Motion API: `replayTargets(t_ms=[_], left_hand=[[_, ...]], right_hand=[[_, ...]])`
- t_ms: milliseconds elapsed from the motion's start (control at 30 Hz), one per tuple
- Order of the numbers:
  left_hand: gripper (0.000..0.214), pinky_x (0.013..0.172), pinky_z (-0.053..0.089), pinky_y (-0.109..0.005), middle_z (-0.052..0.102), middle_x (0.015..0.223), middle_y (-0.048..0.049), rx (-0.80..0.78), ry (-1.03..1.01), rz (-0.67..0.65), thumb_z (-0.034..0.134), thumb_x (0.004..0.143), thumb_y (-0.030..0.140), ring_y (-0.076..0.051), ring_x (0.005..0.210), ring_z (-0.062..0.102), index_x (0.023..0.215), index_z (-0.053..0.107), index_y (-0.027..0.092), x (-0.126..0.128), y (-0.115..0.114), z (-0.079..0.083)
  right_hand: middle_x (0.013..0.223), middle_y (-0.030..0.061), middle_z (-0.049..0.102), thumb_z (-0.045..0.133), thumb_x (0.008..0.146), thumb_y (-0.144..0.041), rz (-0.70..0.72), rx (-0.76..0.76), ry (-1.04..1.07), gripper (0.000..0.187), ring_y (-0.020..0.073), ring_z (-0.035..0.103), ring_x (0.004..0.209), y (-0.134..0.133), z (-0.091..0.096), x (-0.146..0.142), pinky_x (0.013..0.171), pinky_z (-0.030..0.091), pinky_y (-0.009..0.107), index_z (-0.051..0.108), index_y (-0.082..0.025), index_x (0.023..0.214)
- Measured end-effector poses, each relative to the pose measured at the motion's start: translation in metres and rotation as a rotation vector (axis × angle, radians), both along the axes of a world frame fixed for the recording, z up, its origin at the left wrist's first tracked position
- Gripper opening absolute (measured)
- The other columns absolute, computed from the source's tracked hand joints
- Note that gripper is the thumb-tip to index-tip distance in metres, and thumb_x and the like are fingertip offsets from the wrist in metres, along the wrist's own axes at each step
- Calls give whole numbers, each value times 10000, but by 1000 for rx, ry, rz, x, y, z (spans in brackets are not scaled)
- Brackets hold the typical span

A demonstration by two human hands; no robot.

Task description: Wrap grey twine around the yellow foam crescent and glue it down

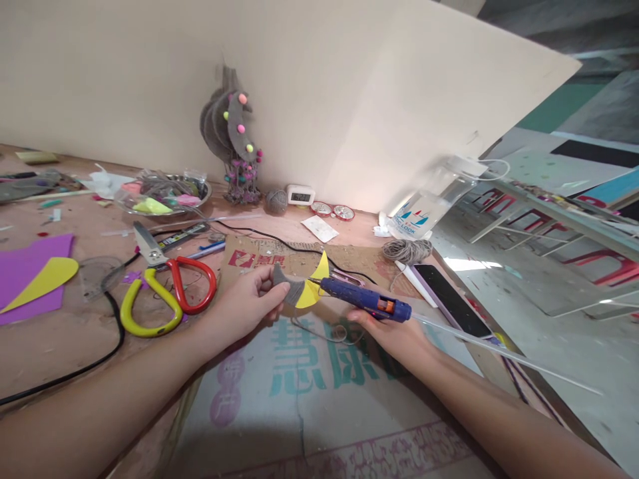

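Observation:
Between the thumb and fingers of my left hand [257,296] is a yellow crescent [310,294], its left part wrapped in grey yarn. My right hand [384,329] is closed around a dark blue hot glue gun [367,298], whose nozzle meets the bare yellow part near its middle; I cannot tell whether it touches. A long clear glue stick [504,352] sticks out of the gun's back end. Loose grey yarn [324,338] curls below the crescent over the printed cardboard [249,399].
Scissors [167,279] with red and yellow handles lie left, near purple sheet [37,299]. A black cable [120,326] crosses the table. Further back are a metal bowl [200,199], a small digital clock [301,195] and a clear bottle [429,199]. A phone [452,299] lies right.

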State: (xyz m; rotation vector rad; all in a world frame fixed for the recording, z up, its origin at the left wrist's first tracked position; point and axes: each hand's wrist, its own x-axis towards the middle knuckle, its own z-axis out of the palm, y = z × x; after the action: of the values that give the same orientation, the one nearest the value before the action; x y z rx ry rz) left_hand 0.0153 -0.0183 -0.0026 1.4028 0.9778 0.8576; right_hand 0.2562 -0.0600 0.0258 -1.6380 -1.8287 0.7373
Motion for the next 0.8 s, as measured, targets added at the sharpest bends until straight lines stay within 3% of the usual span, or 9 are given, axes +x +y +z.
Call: replayTargets(t_ms=[200, 367, 633, 800], left_hand=[[178, 450, 398, -188, 479, 513, 80, -53, -44, 2, 509, 812, 330, -73, 432, 443, 731, 425, 195, 2, 0, 6], [191, 443, 393, -187, 486, 508, 74, -60, -44, -1, 521, 801, 334, -74, 427, 444, 715, 425, 193, 2, -2, 8], [203, 423, 393, -185, 475, 505, 83, -90, -89, 24, 551, 770, 349, -70, 403, 445, 720, 430, 194, 2, 1, 5], [211, 415, 384, -176, 478, 516, 85, -99, -90, 47, 537, 784, 350, -64, 411, 450, 710, 415, 194, 3, 1, 7]], right_hand=[[708, 15, 639, 626, 714, -456, 22, -48, -10, 231, 229, 617, 795, -1, -1, 1, 630, 491, 297, 582, -236, 774], [923, 33, 658, 636, 714, -454, 36, -15, 64, 314, 225, 606, 892, -1, 0, -3, 756, 487, 314, 589, -239, 939], [623, -9, 539, 628, 696, -528, 122, 59, -215, 353, 137, 508, 606, -5, 7, -5, 536, 375, 233, 537, -192, 642], [632, -14, 527, 635, 703, -488, 129, -2, -7, 323, 134, 502, 596, -9, 15, -2, 541, 385, 241, 508, -192, 690]])
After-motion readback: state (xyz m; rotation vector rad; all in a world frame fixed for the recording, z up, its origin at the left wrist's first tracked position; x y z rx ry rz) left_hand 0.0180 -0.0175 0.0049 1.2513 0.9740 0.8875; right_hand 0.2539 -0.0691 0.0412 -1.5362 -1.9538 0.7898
